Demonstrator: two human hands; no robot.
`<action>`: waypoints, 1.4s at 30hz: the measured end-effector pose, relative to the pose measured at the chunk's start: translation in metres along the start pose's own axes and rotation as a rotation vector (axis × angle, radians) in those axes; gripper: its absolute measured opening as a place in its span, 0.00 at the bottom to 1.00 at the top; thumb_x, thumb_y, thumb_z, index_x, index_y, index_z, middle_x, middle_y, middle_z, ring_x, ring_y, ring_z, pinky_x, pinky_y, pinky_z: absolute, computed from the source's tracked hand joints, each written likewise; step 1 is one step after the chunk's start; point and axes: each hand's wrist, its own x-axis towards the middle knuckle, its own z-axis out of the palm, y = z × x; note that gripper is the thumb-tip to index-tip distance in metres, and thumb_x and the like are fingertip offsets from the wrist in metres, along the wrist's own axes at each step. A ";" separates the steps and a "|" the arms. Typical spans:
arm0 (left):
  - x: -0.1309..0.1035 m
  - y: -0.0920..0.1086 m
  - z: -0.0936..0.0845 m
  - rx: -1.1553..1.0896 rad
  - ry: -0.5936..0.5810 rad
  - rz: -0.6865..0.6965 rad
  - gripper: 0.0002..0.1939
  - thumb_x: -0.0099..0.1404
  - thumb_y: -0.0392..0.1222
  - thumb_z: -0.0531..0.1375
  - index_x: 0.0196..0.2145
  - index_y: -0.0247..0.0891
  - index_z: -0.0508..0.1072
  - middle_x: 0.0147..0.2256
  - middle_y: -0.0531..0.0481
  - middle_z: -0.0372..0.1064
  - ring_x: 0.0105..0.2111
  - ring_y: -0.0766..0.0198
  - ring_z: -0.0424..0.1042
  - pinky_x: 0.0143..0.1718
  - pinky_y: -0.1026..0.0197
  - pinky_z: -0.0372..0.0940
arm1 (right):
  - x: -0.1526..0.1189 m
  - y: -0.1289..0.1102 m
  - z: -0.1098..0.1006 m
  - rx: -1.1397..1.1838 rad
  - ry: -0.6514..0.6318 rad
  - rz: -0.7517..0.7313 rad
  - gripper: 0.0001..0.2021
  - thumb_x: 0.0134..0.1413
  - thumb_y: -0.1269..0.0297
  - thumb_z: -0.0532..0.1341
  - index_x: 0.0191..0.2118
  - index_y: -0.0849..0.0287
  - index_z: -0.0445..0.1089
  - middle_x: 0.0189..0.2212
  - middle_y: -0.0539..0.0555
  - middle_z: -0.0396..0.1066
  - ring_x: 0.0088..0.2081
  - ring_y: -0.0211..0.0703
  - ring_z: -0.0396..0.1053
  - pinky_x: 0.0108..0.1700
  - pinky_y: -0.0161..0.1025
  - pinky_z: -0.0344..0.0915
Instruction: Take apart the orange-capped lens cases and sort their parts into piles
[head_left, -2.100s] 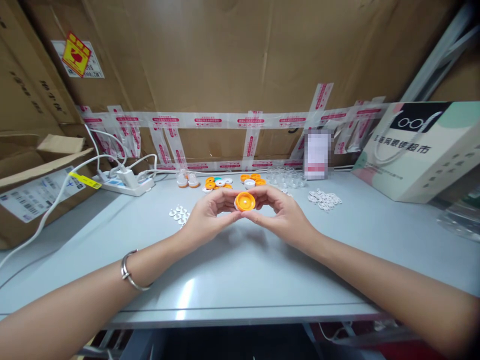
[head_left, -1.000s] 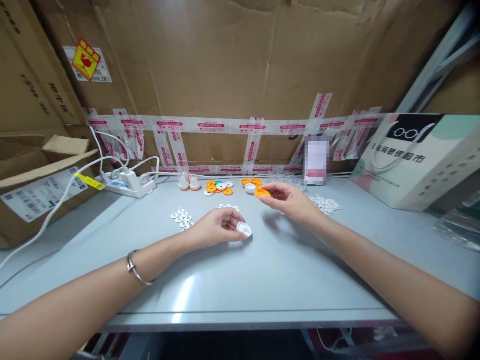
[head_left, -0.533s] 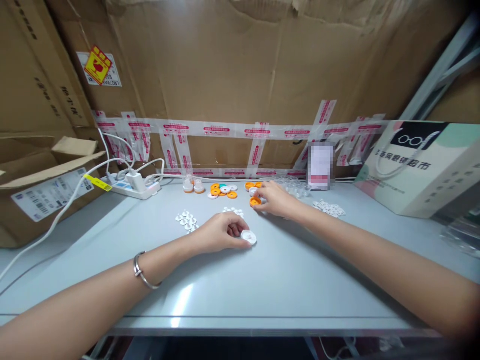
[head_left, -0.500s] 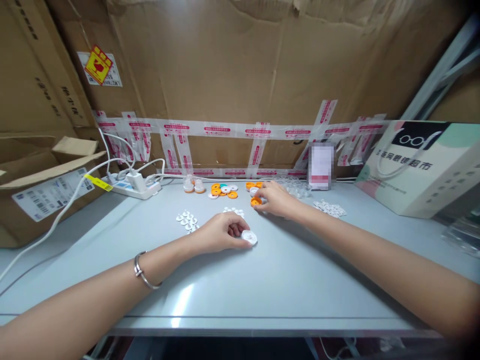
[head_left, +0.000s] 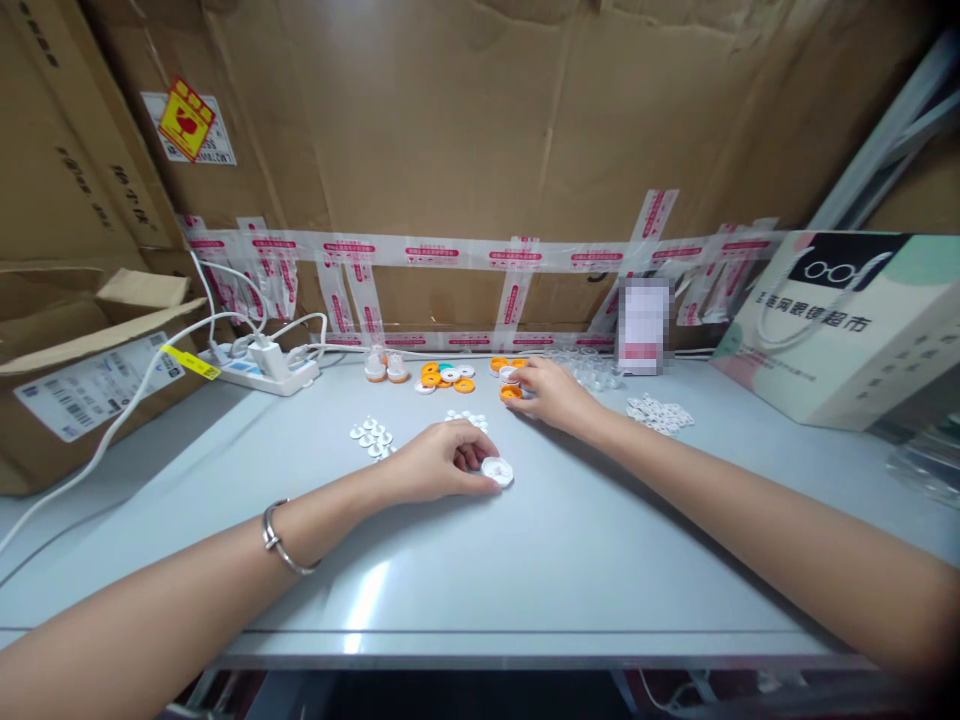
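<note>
My left hand point(head_left: 450, 462) is closed around the edge of a white round plastic cap point(head_left: 496, 472), thumb and fingers at its left side, low over the table. Farther back, my right hand point(head_left: 551, 395) has its thumb and fingers around an orange round cap point(head_left: 511, 394) on the table. A white cap point(head_left: 508, 375) and more orange caps point(head_left: 499, 365) lie just behind it, partly covered by the fingers. Small white pieces point(head_left: 469, 418) sit behind my left hand, and white parts with short stems point(head_left: 372, 436) are spread to its left.
Orange, white and green discs point(head_left: 448, 376) and two clear-topped assemblies point(head_left: 386, 368) lie at the back. Clear parts point(head_left: 596, 370) and flat white pieces point(head_left: 660, 413) are at right. A power strip point(head_left: 274, 378), cardboard box point(head_left: 97, 370) and paper bag point(head_left: 817, 330) flank the table.
The camera view has shifted slightly. Both hands keep nearly the same places, the left at the white cap and the right at the orange cap.
</note>
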 end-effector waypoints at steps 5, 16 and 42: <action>0.001 -0.002 0.000 -0.005 -0.015 0.021 0.16 0.50 0.44 0.63 0.37 0.35 0.72 0.28 0.52 0.64 0.28 0.69 0.63 0.28 0.68 0.60 | -0.021 -0.023 -0.025 0.356 -0.125 -0.117 0.08 0.49 0.62 0.58 0.32 0.60 0.71 0.32 0.54 0.70 0.35 0.40 0.65 0.39 0.37 0.59; 0.001 0.000 -0.011 0.024 -0.036 0.023 0.22 0.50 0.48 0.63 0.42 0.36 0.70 0.34 0.48 0.68 0.32 0.65 0.67 0.33 0.64 0.63 | -0.067 -0.037 -0.021 0.625 -0.311 -0.077 0.22 0.39 0.51 0.64 0.41 0.58 0.68 0.32 0.51 0.66 0.33 0.38 0.62 0.34 0.35 0.60; 0.005 0.025 0.008 0.715 0.050 0.018 0.07 0.52 0.38 0.57 0.21 0.36 0.74 0.23 0.47 0.70 0.24 0.63 0.66 0.25 0.64 0.53 | -0.071 -0.047 -0.007 0.639 -0.247 -0.071 0.09 0.44 0.62 0.61 0.33 0.60 0.69 0.26 0.49 0.64 0.28 0.35 0.61 0.30 0.32 0.58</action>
